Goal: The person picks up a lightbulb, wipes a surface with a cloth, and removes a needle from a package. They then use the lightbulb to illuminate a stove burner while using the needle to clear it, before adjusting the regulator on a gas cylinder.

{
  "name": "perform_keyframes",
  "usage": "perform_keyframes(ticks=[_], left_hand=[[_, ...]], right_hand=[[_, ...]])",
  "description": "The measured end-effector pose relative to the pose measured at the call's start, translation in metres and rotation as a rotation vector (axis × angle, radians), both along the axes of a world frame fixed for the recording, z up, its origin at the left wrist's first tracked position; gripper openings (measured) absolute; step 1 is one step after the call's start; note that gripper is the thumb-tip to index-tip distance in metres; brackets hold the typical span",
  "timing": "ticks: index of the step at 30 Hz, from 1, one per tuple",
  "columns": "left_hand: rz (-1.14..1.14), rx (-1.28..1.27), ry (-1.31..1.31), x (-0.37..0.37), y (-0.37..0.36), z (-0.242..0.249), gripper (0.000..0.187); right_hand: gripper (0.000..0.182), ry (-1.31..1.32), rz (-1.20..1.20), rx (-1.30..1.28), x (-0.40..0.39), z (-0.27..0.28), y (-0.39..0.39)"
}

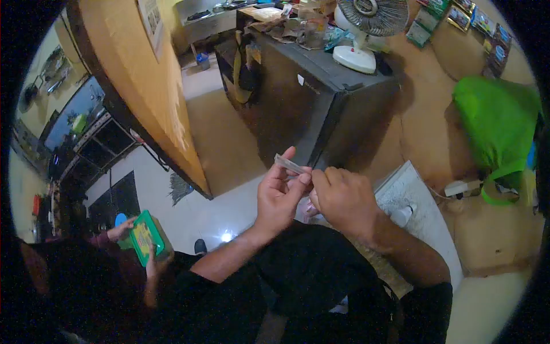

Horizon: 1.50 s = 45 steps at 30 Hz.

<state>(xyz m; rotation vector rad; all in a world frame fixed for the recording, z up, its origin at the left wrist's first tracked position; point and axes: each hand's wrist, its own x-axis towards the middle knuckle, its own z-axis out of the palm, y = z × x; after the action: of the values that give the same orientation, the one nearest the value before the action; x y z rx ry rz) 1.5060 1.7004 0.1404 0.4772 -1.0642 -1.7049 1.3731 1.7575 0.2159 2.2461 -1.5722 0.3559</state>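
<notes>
**Whitish strip held up between two hands**

Whitish and partly see-through, a slim strip [291,164] sits in mid-air before us, its far end tilted up towards the left. We see the left hand [276,200] turned palm inward, thumb and fingers grasping the strip. The right hand [346,198] is curled tight at the strip's near end, gripping it, with its fingertips mostly hidden. Just below, something pink [310,210] shows between the hands; we cannot tell what holds it.

Beyond them stands a dark cabinet [269,94], its near bottom corner just behind the strip. A fan [373,17] stands by the right edge of its top, and crumpled papers [286,31] lie towards the far edge. To our right, a speckled white board [395,192] reaches to the wall's foot, below a bulging green bag [498,123]. To our left, another person's hands [152,268] hold a green-lidded tub [146,238].
</notes>
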Motion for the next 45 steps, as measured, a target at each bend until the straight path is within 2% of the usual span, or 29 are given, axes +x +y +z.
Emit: perform_keyframes(ticks=[11,15,17,20,23,25,28,32,37,41,45], left_hand=[[-0.203,0.060,-0.003,-0.040,-0.013,-0.008,0.055],[-0.288,0.081,0.043,-0.048,-0.011,-0.008,0.057],[-0.440,0.105,0.142,-0.045,-0.012,-0.009,0.059],[-0.508,0.160,0.127,-0.043,-0.007,-0.007,0.060],[-0.531,0.184,0.226,-0.047,-0.003,-0.011,0.058],[-0.544,0.183,0.223,-0.047,-0.006,-0.016,0.058],[-0.555,0.186,0.216,-0.047,-0.006,-0.018,0.057],[-0.563,0.232,0.167,-0.044,-0.004,-0.017,0.056],[-0.524,0.216,0.114,-0.041,-0.001,-0.019,0.058],[-0.485,0.119,0.072,-0.041,0.001,-0.025,0.059],[-0.397,0.073,0.045,-0.040,0.005,-0.024,0.054]], right_hand=[[0.010,0.174,-0.207,-0.037,-0.021,0.005,0.009],[0.013,-0.003,-0.294,0.029,-0.026,0.013,0.022],[0.015,-0.048,-0.319,0.036,-0.027,0.017,0.029],[0.024,-0.167,-0.328,0.039,-0.028,0.022,0.040],[0.022,-0.264,-0.382,0.141,-0.030,0.030,0.047],[0.028,-0.338,-0.318,0.236,-0.040,0.032,0.050],[0.027,-0.456,-0.239,0.216,-0.057,0.022,0.050],[0.025,-0.483,-0.229,0.278,-0.062,0.018,0.048],[0.019,-0.682,-0.184,0.307,-0.055,0.009,0.045],[0.017,-0.649,-0.234,0.239,-0.049,-0.013,0.042],[0.013,-0.517,-0.268,0.064,-0.031,-0.029,0.045]])
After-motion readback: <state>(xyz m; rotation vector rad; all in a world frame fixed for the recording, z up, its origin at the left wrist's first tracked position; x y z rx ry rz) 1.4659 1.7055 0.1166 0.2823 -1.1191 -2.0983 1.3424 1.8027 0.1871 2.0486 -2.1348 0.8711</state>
